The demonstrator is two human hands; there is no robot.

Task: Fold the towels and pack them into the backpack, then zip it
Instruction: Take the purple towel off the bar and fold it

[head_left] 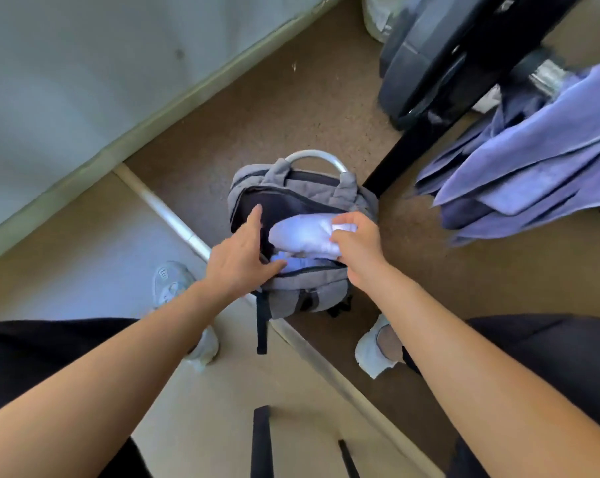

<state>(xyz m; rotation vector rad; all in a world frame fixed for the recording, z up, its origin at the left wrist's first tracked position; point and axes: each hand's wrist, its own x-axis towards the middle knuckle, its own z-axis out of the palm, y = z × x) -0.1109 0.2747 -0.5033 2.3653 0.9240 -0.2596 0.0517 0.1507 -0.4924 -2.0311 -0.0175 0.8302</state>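
A grey backpack [326,291] stands upright on the floor between my feet, its main compartment unzipped and gaping. My right hand [355,248] grips a folded white towel [302,236] that lies across the opening, partly inside. Under it another pale folded towel [293,263] shows inside the bag. My left hand [240,257] rests at the left rim of the opening with straight fingers, forefinger pointing up and thumb lying by the lower towel. A pile of lavender towels [529,163] hangs at the right.
A black table leg [415,139] stands just right of the backpack, with a dark wheeled case [429,60] behind it. A white wall and skirting run along the left. My white shoes [374,350] flank the bag on the brown floor.
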